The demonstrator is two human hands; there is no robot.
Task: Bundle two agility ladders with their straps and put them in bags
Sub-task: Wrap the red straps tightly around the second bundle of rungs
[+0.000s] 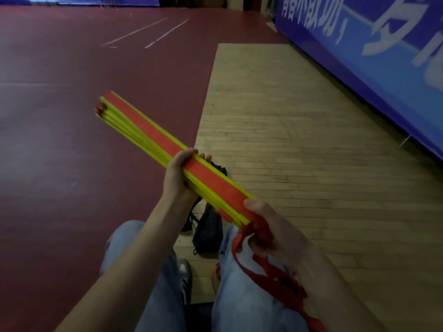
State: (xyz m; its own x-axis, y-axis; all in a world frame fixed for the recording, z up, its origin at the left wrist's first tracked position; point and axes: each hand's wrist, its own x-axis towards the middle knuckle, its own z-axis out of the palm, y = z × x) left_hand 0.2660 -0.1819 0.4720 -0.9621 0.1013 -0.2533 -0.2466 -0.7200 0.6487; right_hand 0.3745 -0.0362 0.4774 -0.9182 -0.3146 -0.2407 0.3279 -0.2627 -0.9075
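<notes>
we're bundling, we judge: left hand (178,173) grips the stacked yellow-and-red plastic rungs (153,140); right hand (263,224) seemingly pinches the red webbing strap (271,271); next, wrap it round.

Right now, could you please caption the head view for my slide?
Left hand grips the ladder bundle mid-length; right hand holds its near end and loose red straps; a black bag lies below.

Ladder bundle (165,152) slants from far left to near right, left hand (179,174) gripping its middle, right hand (263,227) its near end, straps (271,271) hang from that end over the right leg (239,300), bag (208,228) lies on floor (287,140) beneath, banner (359,56) along right.
</notes>
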